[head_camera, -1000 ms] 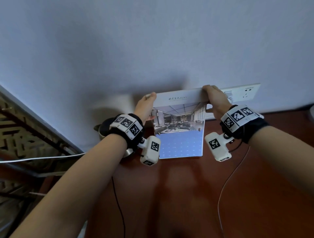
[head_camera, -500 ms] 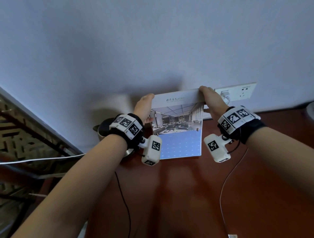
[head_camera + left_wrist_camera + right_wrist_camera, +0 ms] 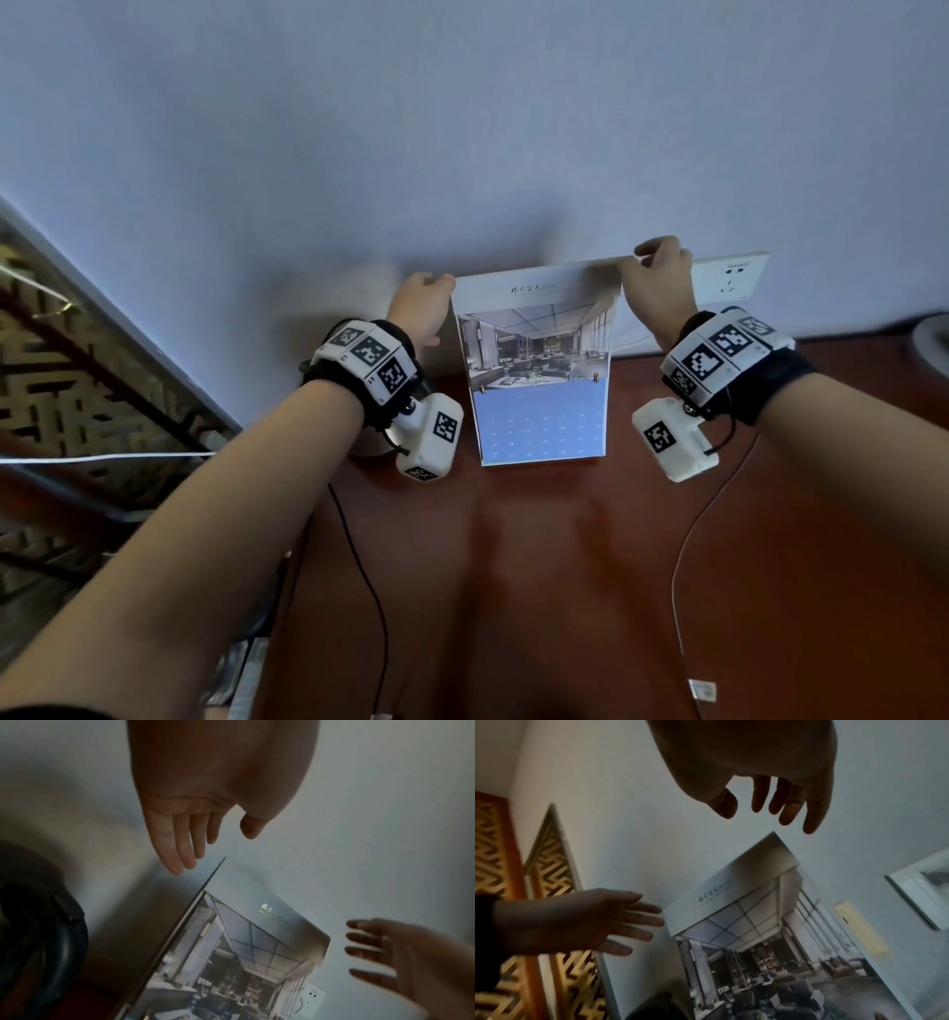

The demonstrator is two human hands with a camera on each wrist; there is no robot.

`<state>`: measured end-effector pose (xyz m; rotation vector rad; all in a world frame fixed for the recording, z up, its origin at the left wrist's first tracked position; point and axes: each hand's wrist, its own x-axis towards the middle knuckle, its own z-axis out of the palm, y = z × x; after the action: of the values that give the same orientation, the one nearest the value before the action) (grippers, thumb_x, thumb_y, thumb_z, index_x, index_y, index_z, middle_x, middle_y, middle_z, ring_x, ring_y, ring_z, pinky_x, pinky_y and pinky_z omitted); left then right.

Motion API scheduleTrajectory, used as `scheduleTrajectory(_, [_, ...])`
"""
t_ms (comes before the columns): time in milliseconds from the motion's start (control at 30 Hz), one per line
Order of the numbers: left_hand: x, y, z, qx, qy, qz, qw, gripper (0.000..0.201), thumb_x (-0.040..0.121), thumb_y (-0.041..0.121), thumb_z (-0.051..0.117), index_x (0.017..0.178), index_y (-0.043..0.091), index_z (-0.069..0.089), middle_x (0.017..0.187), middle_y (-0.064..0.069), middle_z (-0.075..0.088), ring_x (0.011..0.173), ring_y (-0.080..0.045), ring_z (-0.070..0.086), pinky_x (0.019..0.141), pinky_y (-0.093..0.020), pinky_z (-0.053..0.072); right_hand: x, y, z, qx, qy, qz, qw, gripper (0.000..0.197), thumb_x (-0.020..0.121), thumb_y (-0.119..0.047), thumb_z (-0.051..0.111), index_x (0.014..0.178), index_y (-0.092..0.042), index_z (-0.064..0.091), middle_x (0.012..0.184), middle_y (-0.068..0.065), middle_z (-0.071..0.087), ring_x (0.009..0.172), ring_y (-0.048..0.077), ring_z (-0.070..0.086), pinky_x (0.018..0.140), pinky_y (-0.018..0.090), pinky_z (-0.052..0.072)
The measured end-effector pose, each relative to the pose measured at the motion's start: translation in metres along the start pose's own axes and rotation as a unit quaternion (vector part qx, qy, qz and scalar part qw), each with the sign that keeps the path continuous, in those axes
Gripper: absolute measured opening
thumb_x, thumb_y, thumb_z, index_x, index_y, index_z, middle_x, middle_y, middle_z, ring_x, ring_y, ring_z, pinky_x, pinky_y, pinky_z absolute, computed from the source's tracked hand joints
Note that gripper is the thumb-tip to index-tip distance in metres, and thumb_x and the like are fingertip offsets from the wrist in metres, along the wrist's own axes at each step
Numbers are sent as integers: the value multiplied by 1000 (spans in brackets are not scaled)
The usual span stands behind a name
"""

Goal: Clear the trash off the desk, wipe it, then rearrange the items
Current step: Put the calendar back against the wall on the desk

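A desk calendar [image 3: 539, 370] with an interior photo above a blue date grid stands on the red-brown desk [image 3: 565, 591], its top leaning towards the wall. My left hand [image 3: 431, 290] hovers at its top left corner. My right hand [image 3: 648, 257] is at the top right corner. The left wrist view shows the left hand [image 3: 205, 841] with straight fingers, clear of the calendar [image 3: 244, 953]. Seen from the right wrist, the right hand [image 3: 765, 811] hangs relaxed above the calendar [image 3: 757, 923], holding nothing.
A wall socket plate [image 3: 729, 277] sits just right of the calendar. A dark round object [image 3: 38, 943] stands to its left, behind my left wrist. A white cable [image 3: 685, 545] and a black cable [image 3: 372, 575] trail over the desk. A wooden lattice screen [image 3: 77, 360] borders the left.
Both hands held the calendar's top corners before; now the fingers have let go and spread, and the calendar stands by itself against the wall.
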<state>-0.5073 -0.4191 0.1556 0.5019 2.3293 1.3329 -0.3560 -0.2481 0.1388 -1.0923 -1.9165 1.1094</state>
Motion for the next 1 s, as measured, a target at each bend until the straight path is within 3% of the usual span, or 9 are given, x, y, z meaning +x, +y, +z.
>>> scheduleTrajectory(67, [-5, 1, -10, 44, 21, 39, 998, 43, 97, 30, 41, 135, 10, 45, 134, -8, 50, 113, -26, 55, 72, -32, 47, -12, -9, 0, -16, 0, -66, 998, 31, 91, -10, 44, 121, -1, 45, 128, 16, 37, 93, 18, 43, 83, 20, 35])
scheduleTrajectory(233, [-27, 0, -39, 196, 37, 158, 967, 42, 97, 33, 42, 134, 14, 46, 130, -4, 55, 118, -22, 52, 96, -28, 37, -42, -32, 16, -52, -63, -159, 984, 27, 90, -11, 46, 116, -6, 51, 113, 6, 38, 85, 18, 45, 84, 26, 40])
scheduleTrajectory(400, [-55, -5, -75, 229, 40, 191, 954, 37, 96, 34, 43, 130, 19, 50, 122, 1, 59, 110, -18, 54, 93, -27, 39, -74, -60, 44, -70, -132, -213, 966, 25, 90, -10, 47, 114, -5, 55, 106, 3, 39, 85, 17, 46, 83, 20, 36])
scheduleTrajectory(600, [-77, -25, -123, 197, 73, 187, 960, 32, 95, 30, 46, 122, 16, 56, 114, 1, 61, 103, -16, 55, 95, -31, 42, -112, -92, 83, -70, -194, -246, 947, 24, 88, -4, 47, 110, 0, 57, 93, 1, 43, 86, 16, 44, 81, 18, 33])
scheduleTrajectory(733, [-88, -48, -157, 187, 91, 169, 964, 28, 95, 28, 46, 117, 15, 58, 114, -3, 61, 104, -20, 56, 92, -32, 43, -136, -111, 111, -87, -237, -265, 931, 22, 88, -7, 49, 108, -5, 56, 99, 4, 46, 86, 16, 44, 81, 24, 36])
scheduleTrajectory(900, [-96, -81, -201, 186, 110, 137, 967, 23, 96, 29, 45, 111, 17, 58, 106, -2, 61, 88, -19, 55, 79, -26, 40, -168, -131, 149, -110, -283, -285, 909, 21, 90, -10, 47, 108, -9, 55, 100, 6, 51, 84, 17, 46, 74, 27, 36])
scheduleTrajectory(1000, [-100, -102, -227, 176, 126, 114, 970, 22, 94, 29, 46, 107, 16, 59, 97, -2, 60, 93, -26, 58, 82, -32, 45, -187, -140, 172, -129, -306, -287, 898, 22, 91, -11, 46, 111, -7, 55, 101, 5, 53, 85, 16, 46, 68, 23, 29])
